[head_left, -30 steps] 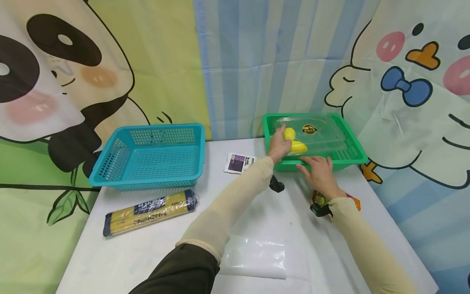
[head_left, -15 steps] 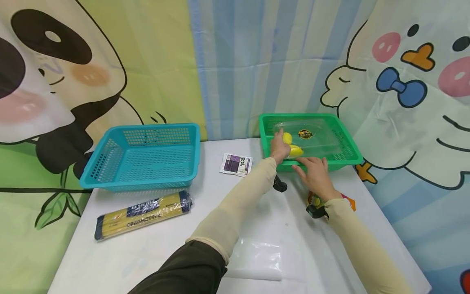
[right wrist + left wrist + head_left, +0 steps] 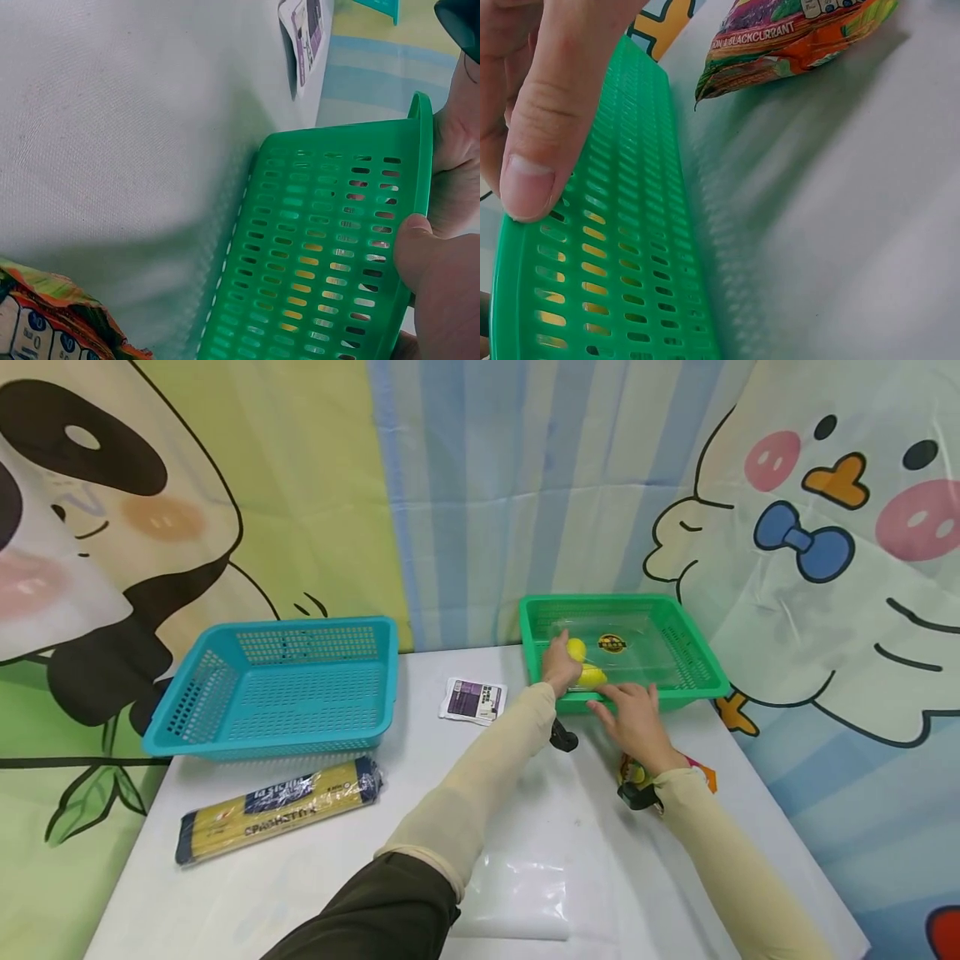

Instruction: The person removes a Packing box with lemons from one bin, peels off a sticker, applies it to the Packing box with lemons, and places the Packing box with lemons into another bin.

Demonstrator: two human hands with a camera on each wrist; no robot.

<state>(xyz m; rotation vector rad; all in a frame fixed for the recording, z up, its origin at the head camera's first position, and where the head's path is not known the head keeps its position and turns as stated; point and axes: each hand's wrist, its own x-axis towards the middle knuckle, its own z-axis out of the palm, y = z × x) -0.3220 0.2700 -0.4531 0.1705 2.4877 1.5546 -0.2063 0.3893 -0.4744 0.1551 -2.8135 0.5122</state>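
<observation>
In the head view a clear plastic box [image 3: 637, 652] with a black-and-gold sticker lies inside the green basket [image 3: 697, 643]. Two yellow lemons, a rear one [image 3: 576, 649] and a front one [image 3: 592, 676], show at its left end. My left hand [image 3: 561, 667] grips that end, index finger along the edge and thumb by the lemons. My right hand [image 3: 636, 722] holds the basket's front rim: in the right wrist view its thumb [image 3: 416, 244] presses the rim from outside. Its other fingers reach inside, partly hidden by the basket wall.
A blue basket [image 3: 307, 693] stands left, with a spaghetti pack [image 3: 279, 808] before it. Between the baskets lies a small purple-and-white packet [image 3: 473, 700]. A blackcurrant-labelled snack bag [image 3: 795, 45] lies near my right wrist. Clear plastic sheeting [image 3: 517, 897] lies at the table's front.
The clear box has sunk lower into the green basket, my left hand going down with it. My right hand stays at the front rim. The head view has turned slightly right.
</observation>
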